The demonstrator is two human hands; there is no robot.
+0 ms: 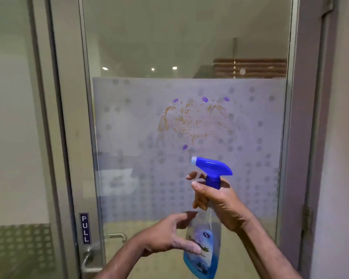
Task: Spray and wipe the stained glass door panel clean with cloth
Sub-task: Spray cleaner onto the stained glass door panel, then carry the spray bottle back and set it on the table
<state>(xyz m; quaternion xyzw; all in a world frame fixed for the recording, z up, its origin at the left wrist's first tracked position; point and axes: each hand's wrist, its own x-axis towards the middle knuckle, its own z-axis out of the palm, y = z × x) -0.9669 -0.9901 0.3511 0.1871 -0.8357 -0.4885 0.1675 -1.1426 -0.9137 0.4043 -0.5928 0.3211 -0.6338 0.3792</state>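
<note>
The glass door panel (129, 117) carries a frosted dotted film with an orange-brown smear (189, 121) and a few purple spots around it. My right hand (220, 202) grips the neck of a clear spray bottle (204, 244) with a blue trigger head (212, 168); its nozzle points at the glass just below the smear, and a finger lies on the trigger. My left hand (169, 236) is at the bottle's lower body, thumb touching the label and fingers spread and loosely bent. No cloth is in view.
The grey door frame (69, 137) has a "PULL" label (84, 228) and a metal lever handle (89, 260) at the lower left. A side glass pane (12, 117) lies left, and a hinge (307, 220) on the right jamb.
</note>
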